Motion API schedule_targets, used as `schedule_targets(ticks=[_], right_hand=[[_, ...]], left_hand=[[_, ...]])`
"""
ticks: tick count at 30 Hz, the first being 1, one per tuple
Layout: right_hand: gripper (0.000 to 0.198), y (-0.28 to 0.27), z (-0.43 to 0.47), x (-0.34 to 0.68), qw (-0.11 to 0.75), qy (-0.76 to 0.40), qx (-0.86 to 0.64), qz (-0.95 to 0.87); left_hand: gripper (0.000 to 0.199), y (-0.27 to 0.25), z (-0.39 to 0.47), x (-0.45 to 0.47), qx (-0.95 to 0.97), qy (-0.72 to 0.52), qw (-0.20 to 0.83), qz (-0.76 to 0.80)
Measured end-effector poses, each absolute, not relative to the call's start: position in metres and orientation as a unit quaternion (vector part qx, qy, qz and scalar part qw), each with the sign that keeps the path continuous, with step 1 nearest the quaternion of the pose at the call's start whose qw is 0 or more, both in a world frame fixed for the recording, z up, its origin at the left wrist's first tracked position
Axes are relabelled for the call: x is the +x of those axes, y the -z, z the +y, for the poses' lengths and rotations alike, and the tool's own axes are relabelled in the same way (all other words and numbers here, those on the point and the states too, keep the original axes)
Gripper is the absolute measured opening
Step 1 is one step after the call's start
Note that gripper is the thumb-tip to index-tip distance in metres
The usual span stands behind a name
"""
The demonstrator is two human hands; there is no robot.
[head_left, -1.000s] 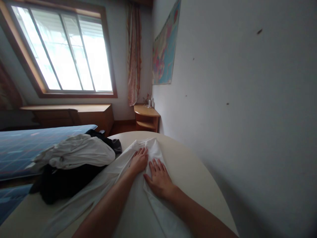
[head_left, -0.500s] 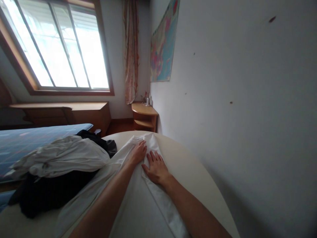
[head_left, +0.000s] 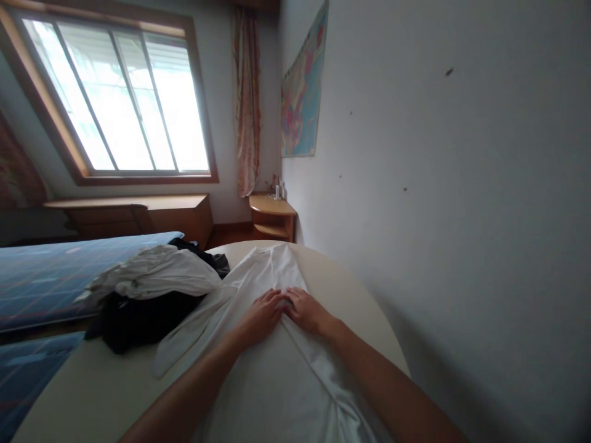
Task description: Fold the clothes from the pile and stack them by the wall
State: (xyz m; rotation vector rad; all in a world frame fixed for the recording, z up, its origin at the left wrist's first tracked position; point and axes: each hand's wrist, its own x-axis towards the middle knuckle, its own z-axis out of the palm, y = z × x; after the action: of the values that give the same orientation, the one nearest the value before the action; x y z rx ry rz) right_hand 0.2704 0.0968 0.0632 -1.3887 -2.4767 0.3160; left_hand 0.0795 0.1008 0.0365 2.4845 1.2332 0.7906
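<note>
Two forearms of mine, the left [head_left: 198, 381] and the right [head_left: 383, 369], reach in from the bottom of my view, over a white garment [head_left: 258, 387] laid out on the round cream bench [head_left: 369, 326]. Close to me the cloth is bunched into creases beside my right forearm. Farther up, my left hand [head_left: 262, 315] and right hand [head_left: 307, 309] lie together on the garment, palms down, fingertips meeting or nearly so along a fold line in the cloth. I cannot tell whether my fingers pinch any fabric between them. One sleeve [head_left: 196, 332] slants out to my left and rests on the bench. Beyond my hands, the garment runs on, fairly flat, almost to the bench's far rim.

To my left, near the sleeve, a crumpled pale cloth [head_left: 166, 271] lies on top of a black cloth [head_left: 143, 320] at the bench's edge. Past them is a blue checked mattress [head_left: 111, 251]. To my right rises a pale wall [head_left: 438, 258] with a few dark marks and, farther along, a colourful map [head_left: 302, 92]. In the far corner stands a small wooden shelf unit [head_left: 273, 205], then a patterned curtain [head_left: 248, 104] and a bright window [head_left: 124, 98].
</note>
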Motion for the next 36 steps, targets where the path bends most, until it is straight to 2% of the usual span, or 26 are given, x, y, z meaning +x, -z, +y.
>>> schedule_targets(ticks=[5, 13, 16, 19, 22, 24, 25, 27, 29, 30, 33, 36], right_hand=[[0.028, -0.081, 0.031, 0.316, 0.141, -0.112, -0.487, -0.855], [0.020, -0.126, -0.046, 0.347, 0.032, -0.195, -0.555, -0.808], [0.034, -0.156, -0.063, 0.341, 0.045, -0.318, -0.510, -0.798], [0.070, -0.177, -0.078, 0.325, 0.053, -0.475, -0.428, -0.767], [0.104, -0.173, -0.089, 0.303, 0.000, -0.600, -0.343, -0.723], [0.109, -0.159, -0.091, 0.290, -0.067, -0.644, -0.293, -0.704], [0.101, -0.150, -0.091, 0.285, -0.090, -0.652, -0.278, -0.700], [0.071, -0.136, -0.086, 0.280, -0.092, -0.645, -0.276, -0.707], [0.039, -0.125, -0.075, 0.280, -0.023, -0.588, -0.328, -0.739], [0.030, -0.121, -0.067, 0.281, 0.030, -0.531, -0.371, -0.761], [0.021, -0.107, -0.039, 0.289, 0.178, -0.304, -0.499, -0.792], [0.025, -0.087, -0.011, 0.299, 0.205, -0.165, -0.524, -0.810]], left_hand=[[0.030, -0.040, 0.073, 0.076, 0.884, -0.233, 0.121, 0.386], [0.017, -0.052, 0.049, 0.091, 0.859, -0.280, 0.114, 0.413], [0.018, -0.054, 0.044, 0.089, 0.838, -0.302, 0.110, 0.442], [0.023, -0.051, 0.040, 0.082, 0.814, -0.317, 0.115, 0.473], [0.026, -0.047, 0.036, 0.075, 0.801, -0.322, 0.129, 0.488], [0.026, -0.046, 0.032, 0.072, 0.801, -0.323, 0.139, 0.485], [0.025, -0.045, 0.030, 0.071, 0.802, -0.323, 0.141, 0.482], [0.022, -0.045, 0.025, 0.070, 0.813, -0.319, 0.134, 0.468], [0.021, -0.043, 0.020, 0.069, 0.831, -0.308, 0.115, 0.449], [0.023, -0.042, 0.019, 0.069, 0.838, -0.301, 0.106, 0.442], [0.028, -0.038, 0.018, 0.069, 0.849, -0.283, 0.091, 0.438], [0.026, -0.038, 0.018, 0.072, 0.855, -0.271, 0.078, 0.434]])
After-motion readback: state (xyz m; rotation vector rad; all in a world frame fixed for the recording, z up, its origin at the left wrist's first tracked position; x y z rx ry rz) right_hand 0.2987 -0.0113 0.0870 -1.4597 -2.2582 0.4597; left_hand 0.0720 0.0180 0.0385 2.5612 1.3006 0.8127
